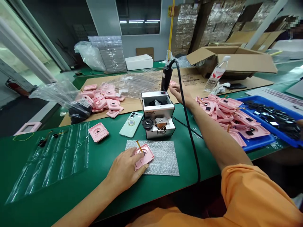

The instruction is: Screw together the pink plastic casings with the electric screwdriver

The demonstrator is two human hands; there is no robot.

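Pink plastic square [145,156] flat on a sheet of silver bubble wrap [164,159] at the front of the green bench [111,195], and the left hand [124,167] lies right across it! The left fingers [139,167] are pressed together over the square's lower corner, with no clear pinch on show and the thumb out of sight. That weight looks meant to stop the square skating about, and the wrap seems there to spare the plastic from scratches. A thin yellow strip [139,146] pokes out of the square toward 11 o'clock.

Straight up at 12 o'clock from the wrap, the right hand [181,94] is out at full stretch, its fingers [174,90] close together, just beside a black electric screwdriver [167,77] hanging from a yellow cord [170,28], apparently rigged to keep the tool in easy reach. Do those fingers hold anything? Can't tell from here, though a scrap of pink plastic [173,82] sits just past them.

Just below the screwdriver stands a metal screw box [158,110], with a round black disc [148,123] and a pale green phone [131,124] close by. Out at 2 o'clock, a heap of pink squares [220,107] sits against a blue tray [260,132], handy to the right arm; at 10 o'clock, another heap [101,99] lies on cardboard [71,121].
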